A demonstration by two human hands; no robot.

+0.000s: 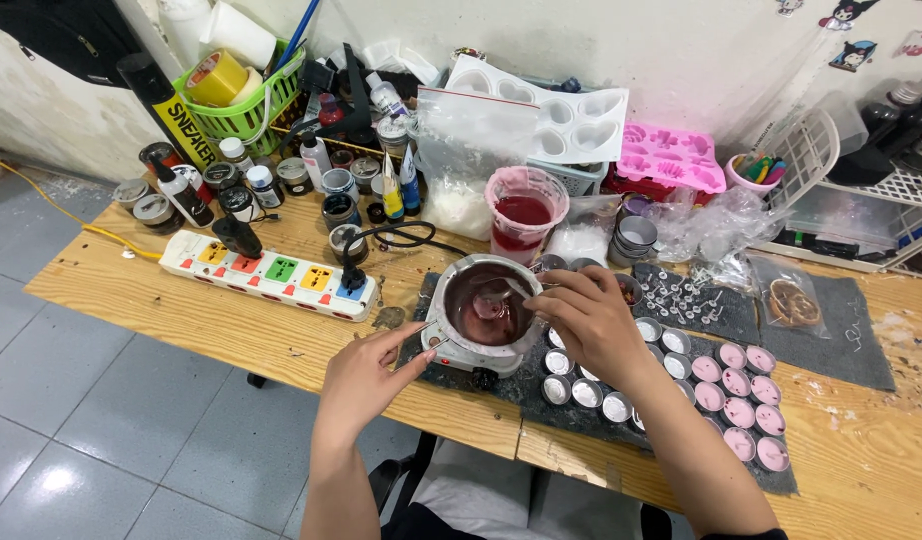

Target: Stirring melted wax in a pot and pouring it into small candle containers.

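Sitting near the front edge of the wooden worktop point(231, 320), a round metal pot point(486, 305) is holding glossy dark-red liquid. The right hand point(591, 320) is arching over its rim, fingers pinched on a thin spoon point(501, 293); the left hand point(366, 375) is pinching the pot's slim handle point(427, 326).

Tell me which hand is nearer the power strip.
Left. The left hand is just below the power strip's right end, pinching the melting pot's handle. The right hand is beyond the pot, over its right rim, farther away.
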